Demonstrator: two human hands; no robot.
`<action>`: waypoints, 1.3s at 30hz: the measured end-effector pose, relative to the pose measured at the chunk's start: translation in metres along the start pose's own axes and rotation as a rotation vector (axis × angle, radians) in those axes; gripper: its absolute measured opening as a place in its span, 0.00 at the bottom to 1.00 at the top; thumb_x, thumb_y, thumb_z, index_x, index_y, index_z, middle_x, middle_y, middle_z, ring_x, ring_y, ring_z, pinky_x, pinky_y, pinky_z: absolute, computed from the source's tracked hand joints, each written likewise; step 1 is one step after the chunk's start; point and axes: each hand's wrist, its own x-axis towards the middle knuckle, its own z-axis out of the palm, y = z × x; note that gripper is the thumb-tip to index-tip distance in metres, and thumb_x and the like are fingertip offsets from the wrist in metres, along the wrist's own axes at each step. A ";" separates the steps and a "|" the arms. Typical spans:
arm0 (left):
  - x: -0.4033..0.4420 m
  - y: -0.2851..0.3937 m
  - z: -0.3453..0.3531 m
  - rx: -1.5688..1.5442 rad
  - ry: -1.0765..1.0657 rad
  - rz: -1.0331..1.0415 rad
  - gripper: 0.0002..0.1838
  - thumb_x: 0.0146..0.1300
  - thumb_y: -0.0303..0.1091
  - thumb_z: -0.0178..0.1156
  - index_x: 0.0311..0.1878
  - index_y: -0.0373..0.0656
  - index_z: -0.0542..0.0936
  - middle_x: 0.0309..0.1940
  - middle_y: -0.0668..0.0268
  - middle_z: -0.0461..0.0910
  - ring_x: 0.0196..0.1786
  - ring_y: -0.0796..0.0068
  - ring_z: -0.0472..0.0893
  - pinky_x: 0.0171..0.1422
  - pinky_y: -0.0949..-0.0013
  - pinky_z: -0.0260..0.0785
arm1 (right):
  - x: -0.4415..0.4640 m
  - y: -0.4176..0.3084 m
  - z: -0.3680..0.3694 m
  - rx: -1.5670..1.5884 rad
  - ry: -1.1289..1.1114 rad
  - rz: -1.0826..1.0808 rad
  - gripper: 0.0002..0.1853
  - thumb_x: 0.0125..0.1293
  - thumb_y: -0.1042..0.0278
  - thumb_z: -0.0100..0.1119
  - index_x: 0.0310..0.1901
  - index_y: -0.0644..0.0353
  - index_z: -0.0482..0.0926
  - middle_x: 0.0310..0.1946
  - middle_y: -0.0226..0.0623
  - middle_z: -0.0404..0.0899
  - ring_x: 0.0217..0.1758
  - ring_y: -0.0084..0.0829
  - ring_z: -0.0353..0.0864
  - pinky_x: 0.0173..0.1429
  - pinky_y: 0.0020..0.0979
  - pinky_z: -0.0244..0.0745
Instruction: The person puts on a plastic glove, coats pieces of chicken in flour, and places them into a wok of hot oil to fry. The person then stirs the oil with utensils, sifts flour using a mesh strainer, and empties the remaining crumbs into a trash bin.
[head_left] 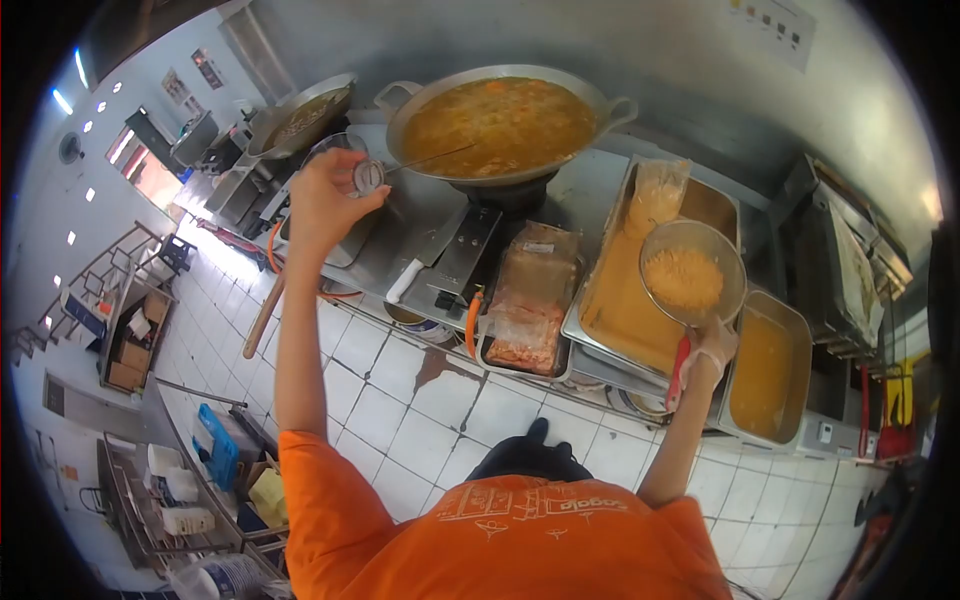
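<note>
My left hand (pixel 325 195) is raised beside the big wok (pixel 393 128). Its fingers close around a small, clear, round cup-like thing (pixel 368 178), too small to make out fully. A thin metal rod (pixel 430 158) runs from near it to over the orange-brown broth (pixel 500 120) in the wok. My right hand (pixel 715 345), in a clear glove, grips a round mesh strainer (pixel 742 285) with a red handle (pixel 681 365). Shredded pale-orange food (pixel 685 278) lies in the strainer. Below it stands a steel tray (pixel 578 322) of orange-brown liquid.
A cleaver (pixel 470 250) and a white-handled knife (pixel 405 280) lie on the counter. A tray of bagged meat (pixel 530 310) stands mid-counter. A bag of orange liquid (pixel 657 195) sits in the steel tray. A deep pan (pixel 800 330) is at right, a second wok (pixel 300 120) at left.
</note>
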 end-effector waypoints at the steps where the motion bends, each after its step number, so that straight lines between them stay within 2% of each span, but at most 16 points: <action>1: 0.000 0.005 -0.017 0.032 -0.025 0.033 0.25 0.39 0.35 0.73 0.44 0.38 0.78 0.34 0.62 0.81 0.36 0.71 0.81 0.42 0.71 0.74 | -0.007 0.002 -0.002 0.032 0.046 0.034 0.14 0.51 0.68 0.63 0.37 0.68 0.75 0.26 0.36 0.76 0.22 0.25 0.73 0.22 0.27 0.67; 2: 0.003 0.009 -0.031 0.042 -0.034 0.019 0.25 0.39 0.35 0.73 0.44 0.38 0.78 0.34 0.62 0.81 0.36 0.71 0.81 0.42 0.71 0.74 | 0.046 0.043 -0.029 -0.060 -0.096 0.058 0.19 0.52 0.65 0.65 0.42 0.69 0.74 0.32 0.41 0.77 0.28 0.29 0.77 0.29 0.27 0.74; 6: 0.022 0.005 -0.079 0.150 -0.039 0.036 0.25 0.40 0.37 0.73 0.44 0.39 0.79 0.35 0.63 0.81 0.35 0.73 0.80 0.41 0.72 0.73 | -0.018 0.004 0.002 0.141 -0.261 -0.124 0.20 0.53 0.65 0.64 0.43 0.70 0.74 0.35 0.41 0.77 0.33 0.31 0.79 0.38 0.29 0.76; 8: 0.036 -0.005 -0.102 0.219 -0.033 0.056 0.26 0.40 0.40 0.73 0.44 0.41 0.79 0.37 0.64 0.81 0.36 0.73 0.80 0.41 0.71 0.73 | -0.021 0.006 0.001 0.087 -0.019 -0.011 0.17 0.55 0.67 0.61 0.44 0.69 0.74 0.39 0.37 0.76 0.38 0.29 0.77 0.43 0.28 0.75; 10: 0.054 -0.028 -0.118 0.264 -0.019 0.081 0.26 0.40 0.42 0.72 0.44 0.41 0.80 0.37 0.64 0.81 0.37 0.73 0.80 0.42 0.71 0.73 | 0.002 0.024 -0.015 -0.147 0.031 -0.036 0.16 0.57 0.67 0.58 0.45 0.67 0.75 0.40 0.34 0.76 0.39 0.27 0.76 0.41 0.26 0.73; 13: 0.097 -0.080 -0.128 0.309 0.005 0.162 0.26 0.40 0.45 0.71 0.44 0.42 0.80 0.38 0.65 0.81 0.39 0.74 0.80 0.43 0.70 0.72 | 0.016 0.048 -0.005 0.001 -0.133 -0.050 0.15 0.60 0.68 0.53 0.44 0.72 0.75 0.41 0.35 0.75 0.40 0.27 0.73 0.47 0.24 0.68; 15: 0.116 -0.111 -0.130 0.302 0.049 0.212 0.27 0.40 0.47 0.71 0.43 0.42 0.80 0.38 0.65 0.81 0.40 0.74 0.80 0.43 0.70 0.72 | -0.009 0.061 0.000 -0.140 -0.398 -0.458 0.14 0.62 0.70 0.52 0.46 0.71 0.75 0.42 0.35 0.75 0.43 0.26 0.73 0.48 0.25 0.67; 17: 0.139 -0.139 -0.134 0.255 0.038 0.150 0.28 0.39 0.49 0.70 0.43 0.43 0.81 0.38 0.66 0.82 0.40 0.74 0.81 0.44 0.71 0.72 | -0.029 0.050 0.018 -0.357 0.023 -0.165 0.15 0.63 0.70 0.51 0.49 0.69 0.74 0.44 0.34 0.74 0.46 0.25 0.72 0.51 0.24 0.66; 18: 0.149 -0.155 -0.138 0.240 0.013 0.090 0.29 0.38 0.50 0.71 0.43 0.42 0.81 0.37 0.65 0.82 0.40 0.73 0.81 0.44 0.72 0.72 | -0.046 0.049 0.023 -0.302 0.142 -0.133 0.16 0.61 0.68 0.52 0.49 0.67 0.74 0.42 0.33 0.75 0.42 0.25 0.72 0.47 0.23 0.66; 23: 0.211 -0.327 -0.173 0.218 0.112 0.072 0.28 0.34 0.51 0.72 0.39 0.42 0.82 0.33 0.64 0.82 0.36 0.69 0.82 0.42 0.70 0.74 | -0.077 0.054 0.041 -0.109 0.112 -0.245 0.18 0.64 0.65 0.49 0.53 0.65 0.70 0.46 0.34 0.74 0.46 0.26 0.71 0.52 0.25 0.64; 25: 0.223 -0.401 -0.182 0.296 0.192 0.053 0.26 0.38 0.47 0.72 0.40 0.41 0.81 0.35 0.66 0.82 0.36 0.74 0.81 0.41 0.72 0.73 | -0.086 0.054 0.052 -0.105 0.117 -0.274 0.19 0.65 0.63 0.48 0.55 0.64 0.69 0.48 0.34 0.73 0.48 0.26 0.71 0.55 0.25 0.62; 27: 0.227 -0.469 -0.188 0.437 0.179 -0.004 0.26 0.35 0.47 0.72 0.37 0.39 0.81 0.30 0.62 0.82 0.33 0.67 0.81 0.40 0.68 0.73 | -0.098 0.055 0.062 -0.097 0.141 -0.300 0.20 0.66 0.62 0.47 0.57 0.63 0.67 0.49 0.34 0.73 0.50 0.27 0.70 0.57 0.26 0.61; 29: 0.224 -0.557 -0.177 0.397 0.251 0.028 0.25 0.35 0.44 0.72 0.37 0.39 0.80 0.29 0.62 0.81 0.32 0.68 0.81 0.39 0.68 0.73 | -0.116 0.058 0.065 -0.083 0.173 -0.340 0.21 0.67 0.60 0.46 0.58 0.62 0.66 0.51 0.34 0.72 0.52 0.27 0.70 0.59 0.27 0.60; 32: 0.212 -0.623 -0.158 0.324 0.268 -0.009 0.23 0.34 0.39 0.72 0.37 0.39 0.80 0.30 0.62 0.81 0.31 0.69 0.80 0.38 0.68 0.72 | -0.137 0.060 0.070 -0.062 0.211 -0.378 0.23 0.68 0.58 0.45 0.60 0.62 0.63 0.53 0.35 0.70 0.54 0.28 0.68 0.62 0.28 0.58; 34: 0.207 -0.662 -0.143 0.125 0.287 -0.081 0.23 0.34 0.34 0.73 0.38 0.39 0.79 0.31 0.62 0.81 0.31 0.71 0.80 0.38 0.69 0.72 | -0.140 0.059 0.080 -0.064 0.224 -0.374 0.24 0.68 0.58 0.45 0.61 0.62 0.62 0.55 0.36 0.68 0.56 0.29 0.66 0.63 0.29 0.56; 39: 0.205 -0.715 -0.120 0.159 0.246 -0.187 0.24 0.35 0.33 0.73 0.39 0.40 0.78 0.32 0.62 0.81 0.30 0.72 0.80 0.39 0.71 0.73 | -0.145 0.053 0.096 -0.055 0.233 -0.388 0.27 0.67 0.55 0.45 0.63 0.62 0.59 0.59 0.37 0.62 0.60 0.31 0.62 0.66 0.31 0.52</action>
